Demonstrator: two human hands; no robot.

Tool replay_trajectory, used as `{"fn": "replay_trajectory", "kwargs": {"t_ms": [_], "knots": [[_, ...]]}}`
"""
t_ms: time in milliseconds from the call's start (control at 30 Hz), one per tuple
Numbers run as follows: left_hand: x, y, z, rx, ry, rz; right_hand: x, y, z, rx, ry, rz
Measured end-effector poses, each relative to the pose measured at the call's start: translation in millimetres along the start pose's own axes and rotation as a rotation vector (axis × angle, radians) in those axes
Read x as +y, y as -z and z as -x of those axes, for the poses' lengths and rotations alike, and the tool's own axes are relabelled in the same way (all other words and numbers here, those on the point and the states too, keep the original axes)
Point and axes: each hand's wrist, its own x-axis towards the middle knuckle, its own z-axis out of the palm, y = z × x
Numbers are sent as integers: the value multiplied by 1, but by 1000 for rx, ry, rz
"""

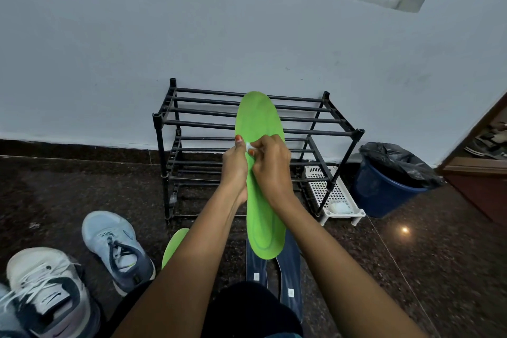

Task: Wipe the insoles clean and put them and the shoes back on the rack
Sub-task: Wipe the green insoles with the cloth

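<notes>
Head view here: the green insole (258, 123) is up in the air, held lengthwise right in front of the rack (301, 121), toe end pointing up at the wall and heel end hanging down over the floor (411, 269). The left hand (236, 167) has it clamped by its left edge about halfway along, thumb up on the face of it. The right hand (270, 164) is curled tight and pinching a little white wipe (249, 145) against the insole's surface, right beside that thumb. Below the arms, a second green insole (175, 244) lies on the floor, partly hidden by the left forearm, and two dark blue insoles (290, 269) lie side by side just under the held one's heel. A light blue shoe (118, 244) and a white shoe (46, 291) sit at the near left of the floor. The black rack stands at the floor's far edge against the wall, with a white perforated tray (332, 189) touching its right legs and a blue bin (384, 186) lined with a black bag just beside that.
</notes>
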Motion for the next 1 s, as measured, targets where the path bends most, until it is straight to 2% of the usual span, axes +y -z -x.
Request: {"fn": "replay_trajectory", "kwargs": {"t_ms": [200, 400, 633, 800, 1000], "knots": [[6, 4, -5, 60, -2, -13, 2, 6, 31, -108, 66, -72], [-2, 1, -4, 13, -43, -42, 3, 2, 17, -18, 34, -11], [-9, 2, -13, 66, -76, -33, 4, -4, 6, 30, -10, -23], [1, 8, -20, 140, -117, 27, -1, 2, 34, -124, 25, -129], [-7, 2, -16, 69, -100, 12, 3, 3, 23, -1, -13, -17]]}}
